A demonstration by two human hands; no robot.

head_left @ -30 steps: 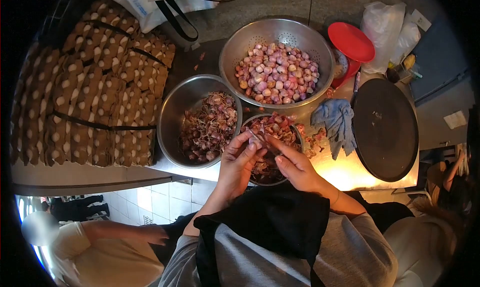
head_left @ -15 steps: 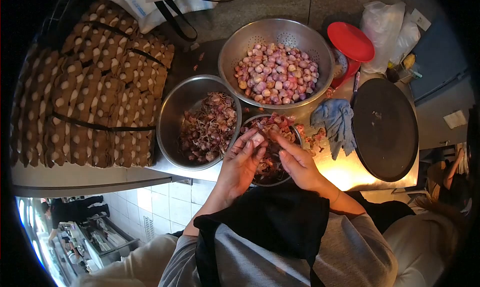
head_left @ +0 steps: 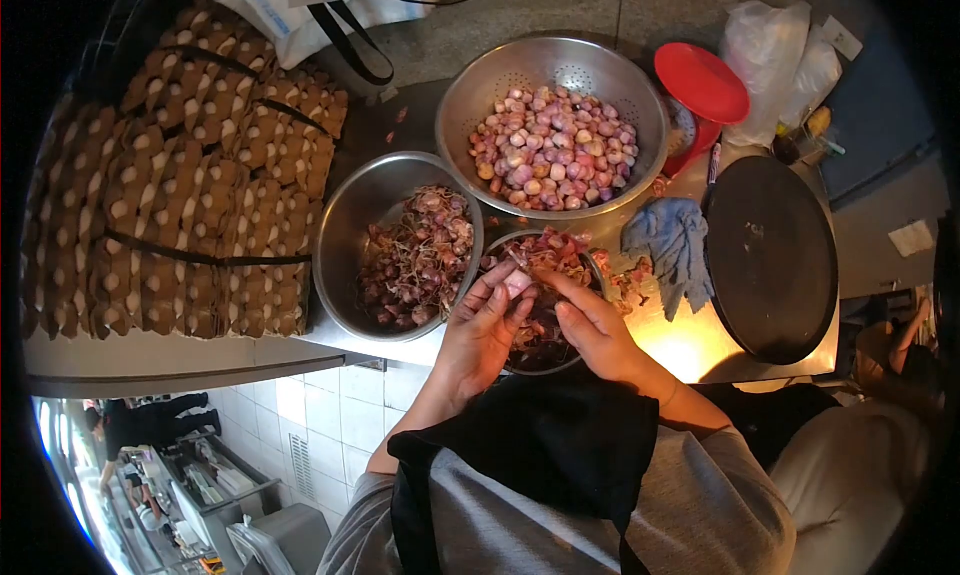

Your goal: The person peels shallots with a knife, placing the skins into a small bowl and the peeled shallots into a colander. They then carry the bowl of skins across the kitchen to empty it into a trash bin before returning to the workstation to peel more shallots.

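My left hand [head_left: 484, 327] pinches a pale pink peeled shallot [head_left: 517, 282] between thumb and fingers. My right hand [head_left: 592, 323] is beside it, its index finger reaching toward the shallot; whether its fingertips grip anything is too small to tell. Both hands are over a metal bowl [head_left: 595, 275] of reddish skins, partly hidden by them. To the left, a larger steel bowl [head_left: 335, 265] holds unpeeled shallots with dry roots. Behind stands a steel colander [head_left: 455, 125] full of peeled shallots.
Stacked egg trays [head_left: 180, 195] fill the left. On the right are a blue cloth [head_left: 667, 240], a round black tray [head_left: 770, 260], a red scale [head_left: 703, 85] and plastic bags [head_left: 765, 60]. Loose skins lie beside the small bowl. Other people appear at the lower left and right edges.
The shallot shows more of its pale surface, and the dark skin beside it has moved away. Both hands have barely shifted. At the lower left, a grey bin has come into view.
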